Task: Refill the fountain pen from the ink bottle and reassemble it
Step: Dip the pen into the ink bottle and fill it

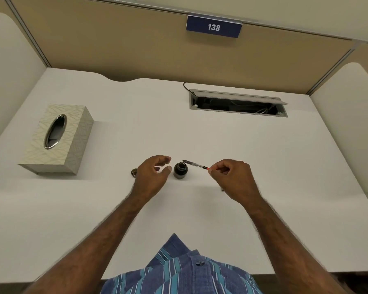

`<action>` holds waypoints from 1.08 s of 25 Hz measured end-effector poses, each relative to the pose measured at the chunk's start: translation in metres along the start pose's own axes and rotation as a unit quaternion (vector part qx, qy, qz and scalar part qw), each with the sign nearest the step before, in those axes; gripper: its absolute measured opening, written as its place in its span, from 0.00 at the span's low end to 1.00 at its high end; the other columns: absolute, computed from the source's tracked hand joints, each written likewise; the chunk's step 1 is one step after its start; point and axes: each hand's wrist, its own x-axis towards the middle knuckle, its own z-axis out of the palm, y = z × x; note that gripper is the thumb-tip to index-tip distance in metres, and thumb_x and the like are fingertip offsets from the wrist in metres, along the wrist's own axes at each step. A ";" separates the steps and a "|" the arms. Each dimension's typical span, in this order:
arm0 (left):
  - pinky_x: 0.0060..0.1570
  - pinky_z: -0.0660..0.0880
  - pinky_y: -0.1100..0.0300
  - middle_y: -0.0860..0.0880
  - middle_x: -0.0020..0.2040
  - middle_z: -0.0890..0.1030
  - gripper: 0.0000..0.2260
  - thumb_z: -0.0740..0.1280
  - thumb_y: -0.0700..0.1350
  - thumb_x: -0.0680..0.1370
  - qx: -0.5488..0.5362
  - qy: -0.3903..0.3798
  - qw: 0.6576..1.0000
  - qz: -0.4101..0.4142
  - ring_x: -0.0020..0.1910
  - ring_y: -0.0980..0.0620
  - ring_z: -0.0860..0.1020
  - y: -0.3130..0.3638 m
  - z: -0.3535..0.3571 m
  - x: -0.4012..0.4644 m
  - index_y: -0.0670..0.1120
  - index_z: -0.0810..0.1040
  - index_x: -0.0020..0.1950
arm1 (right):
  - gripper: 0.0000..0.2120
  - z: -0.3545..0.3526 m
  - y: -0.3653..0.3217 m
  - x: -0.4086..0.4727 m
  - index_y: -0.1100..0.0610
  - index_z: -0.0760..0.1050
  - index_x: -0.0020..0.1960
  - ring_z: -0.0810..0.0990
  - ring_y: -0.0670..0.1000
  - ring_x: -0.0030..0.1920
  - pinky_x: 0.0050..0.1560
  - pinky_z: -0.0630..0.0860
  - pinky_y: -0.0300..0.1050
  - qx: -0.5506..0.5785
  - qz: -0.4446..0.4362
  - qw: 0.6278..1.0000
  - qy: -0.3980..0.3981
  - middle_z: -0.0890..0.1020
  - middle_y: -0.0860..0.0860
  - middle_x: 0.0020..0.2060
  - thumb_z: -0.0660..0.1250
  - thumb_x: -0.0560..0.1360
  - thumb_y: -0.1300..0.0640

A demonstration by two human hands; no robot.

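A small dark ink bottle (180,170) stands uncapped on the white desk (263,158). Its round cap (134,172) lies on the desk to the left, partly behind my left hand (152,176). That hand hovers just left of the bottle with curved fingers, holding nothing. My right hand (232,177) pinches the red end of the pen's inner section (194,164), a thin clear converter with the nib end pointing left, just above and right of the bottle's mouth. A small metallic pen part (222,189) peeks out below my right hand.
A patterned tissue box (57,141) sits at the left of the desk. An open cable tray (238,103) with wires is set into the desk at the back right. Beige partition walls enclose the desk, with a blue "138" sign (214,27).
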 end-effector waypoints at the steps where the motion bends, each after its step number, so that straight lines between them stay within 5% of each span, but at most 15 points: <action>1: 0.62 0.79 0.57 0.61 0.56 0.85 0.11 0.75 0.40 0.77 0.007 -0.008 1.000 0.020 0.58 0.59 0.82 0.000 0.003 0.000 0.52 0.85 0.58 | 0.05 -0.001 -0.001 0.001 0.48 0.85 0.39 0.82 0.50 0.32 0.41 0.86 0.55 -0.020 -0.004 1.000 -0.001 0.85 0.46 0.32 0.76 0.74 0.53; 7: 0.69 0.72 0.55 0.56 0.63 0.83 0.15 0.75 0.43 0.78 0.086 -0.058 0.990 0.100 0.66 0.52 0.78 -0.004 0.019 0.010 0.50 0.84 0.64 | 0.04 0.002 -0.016 0.009 0.47 0.84 0.41 0.83 0.46 0.34 0.38 0.85 0.50 -0.108 -0.033 0.994 -0.011 0.83 0.43 0.35 0.73 0.74 0.52; 13: 0.71 0.72 0.51 0.54 0.62 0.84 0.14 0.75 0.41 0.77 0.082 -0.069 0.988 0.115 0.66 0.50 0.78 -0.005 0.024 0.020 0.50 0.84 0.62 | 0.03 0.002 -0.032 0.020 0.47 0.85 0.45 0.80 0.43 0.41 0.37 0.71 0.37 -0.188 -0.081 0.979 -0.001 0.83 0.42 0.39 0.72 0.75 0.53; 19: 0.71 0.72 0.48 0.54 0.63 0.84 0.14 0.75 0.44 0.77 0.069 -0.084 0.988 0.110 0.67 0.50 0.78 -0.007 0.027 0.025 0.51 0.84 0.63 | 0.03 -0.004 -0.044 0.023 0.46 0.84 0.46 0.82 0.46 0.42 0.38 0.74 0.41 -0.233 -0.092 0.968 -0.006 0.84 0.42 0.41 0.71 0.75 0.51; 27: 0.70 0.70 0.56 0.56 0.63 0.84 0.14 0.76 0.46 0.76 0.069 -0.102 0.986 0.117 0.67 0.53 0.77 -0.009 0.029 0.027 0.52 0.84 0.62 | 0.04 0.012 -0.047 0.031 0.47 0.85 0.50 0.82 0.46 0.45 0.46 0.78 0.45 -0.228 -0.118 0.966 -0.015 0.85 0.43 0.45 0.72 0.77 0.50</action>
